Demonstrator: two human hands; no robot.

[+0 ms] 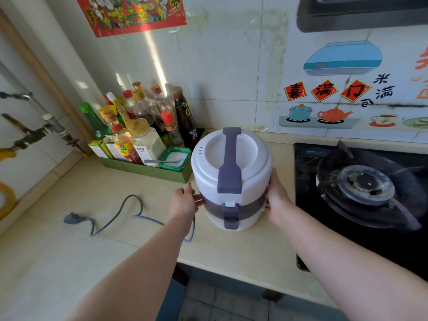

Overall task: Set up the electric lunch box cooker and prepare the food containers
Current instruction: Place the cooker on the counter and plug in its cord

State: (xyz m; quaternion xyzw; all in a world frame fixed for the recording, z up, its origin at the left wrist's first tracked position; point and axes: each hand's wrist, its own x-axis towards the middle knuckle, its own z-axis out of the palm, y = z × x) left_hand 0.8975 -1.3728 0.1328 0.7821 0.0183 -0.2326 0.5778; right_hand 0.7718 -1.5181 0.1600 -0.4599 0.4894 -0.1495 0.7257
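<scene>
Green tray [148, 170] at back of counter [69, 251], against tiled wall [222, 72]; packed with sauce and oil bottles [148, 105], upright. Lidded jar [144, 140] of pale powder at tray front. Beside it, small green tub [174, 158] of white grains, spoon [162, 161] laid across rim. Right of counter: black gas hob [361, 193], burner [366, 185] unlit. Range hood [361, 12] top right. Red poster [132, 12] top left; kitchen-themed stickers [335, 98] on tiles. Pipes [34, 126] on left wall.
</scene>
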